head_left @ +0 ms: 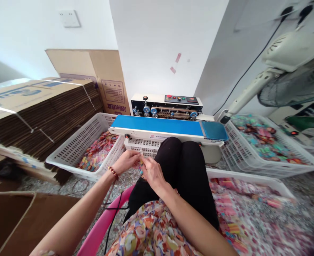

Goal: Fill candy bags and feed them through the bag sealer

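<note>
In front of my left knee, my left hand (128,160) and my right hand (152,171) meet with bent, pinching fingers. Between the fingertips is a small clear packet (141,160) with a bit of yellow showing; the fingers hide most of it, so its contents cannot be made out. Both hands are in front of and below the blue conveyor belt (157,125) of a band sealing machine (167,106), apart from it. Left of my left hand, a white plastic basket (66,156) holds many small colourful pieces (98,151).
Flattened cardboard boxes (39,110) are stacked at left, with an open carton (26,220) nearer me. On the right, a white basket (237,153) and a lower bin (253,174) hold many clear packets. A fan (287,67) leans in above. I sit on a pink chair (101,227).
</note>
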Available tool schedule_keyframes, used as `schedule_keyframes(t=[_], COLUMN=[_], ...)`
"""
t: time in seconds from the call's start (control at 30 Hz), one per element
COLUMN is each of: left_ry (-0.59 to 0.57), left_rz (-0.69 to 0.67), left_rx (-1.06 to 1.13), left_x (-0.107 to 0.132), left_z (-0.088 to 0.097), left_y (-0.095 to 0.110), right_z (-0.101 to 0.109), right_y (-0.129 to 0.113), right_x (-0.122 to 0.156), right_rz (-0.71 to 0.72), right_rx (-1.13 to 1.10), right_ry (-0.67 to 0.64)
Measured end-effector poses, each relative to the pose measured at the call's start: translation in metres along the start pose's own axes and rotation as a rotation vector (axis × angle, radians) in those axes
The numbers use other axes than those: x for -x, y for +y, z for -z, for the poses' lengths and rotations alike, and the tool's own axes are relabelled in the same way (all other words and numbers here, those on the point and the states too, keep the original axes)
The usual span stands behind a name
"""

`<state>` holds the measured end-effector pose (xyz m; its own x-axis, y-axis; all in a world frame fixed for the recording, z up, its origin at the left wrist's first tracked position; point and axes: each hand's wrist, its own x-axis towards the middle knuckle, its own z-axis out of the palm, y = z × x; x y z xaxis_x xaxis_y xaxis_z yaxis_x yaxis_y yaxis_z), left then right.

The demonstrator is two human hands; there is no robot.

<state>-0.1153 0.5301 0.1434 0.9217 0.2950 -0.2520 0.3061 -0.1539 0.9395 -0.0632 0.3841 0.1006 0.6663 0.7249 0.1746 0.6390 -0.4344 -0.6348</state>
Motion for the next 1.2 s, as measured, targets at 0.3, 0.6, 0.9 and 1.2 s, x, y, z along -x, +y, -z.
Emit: schedule_keyframes(t=[0.3,0.6,0.9,1.2], left_ry=[0.011,-0.041,0.179,0.438], left_rz=[0.087,0.043,0.007,-0.221], left_rx=[0.500,0.617,0.656,0.236], left_x=[0.002,0.003,-0.008,-0.007], left_z=[0.010,-0.009,-0.003,0.002], left_y=[-0.016,-0.026,-0.022,-0.028], right_z=[0.005,0.002,0.016,0.007], right_y=[0.006,0.000,0.004,0.000], right_x=[-0.005,-0.002,-0.002,-0.007], right_rz=[0.021,0.063,-0.168,-0.480], right_rx=[-0.490,-0.405,-0.837,-1.222], right_ry=[0.148,0.171,-0.015,-0.144])
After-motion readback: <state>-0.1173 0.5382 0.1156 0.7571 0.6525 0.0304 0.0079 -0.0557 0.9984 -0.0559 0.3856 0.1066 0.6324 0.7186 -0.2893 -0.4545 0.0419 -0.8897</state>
